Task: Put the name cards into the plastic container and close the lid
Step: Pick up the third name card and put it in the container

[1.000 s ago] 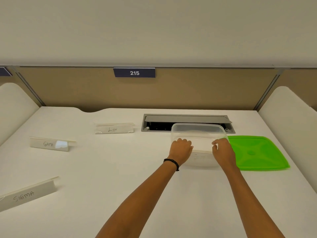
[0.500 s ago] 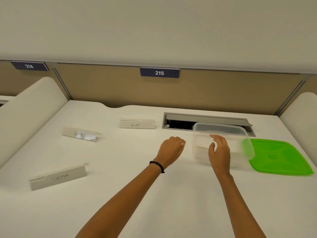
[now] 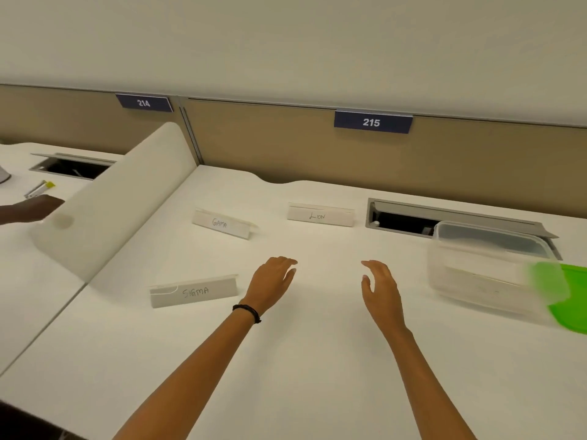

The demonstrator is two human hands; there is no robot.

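On the desk [image 3: 317, 360] stands the SIGMA card [image 3: 193, 292], just beside the left hand [image 3: 273, 282]. Farther back are the GAMA card [image 3: 222, 223] and the LION card [image 3: 320, 215], all well apart. They look thin and light, easy to bend, so a soft pinch on the top fold seems best. Both hands have an open grip and hold nothing. The right hand [image 3: 379, 290] hovers near the plastic container [image 3: 486, 281], which is open, with the green lid [image 3: 571, 300] beside it.
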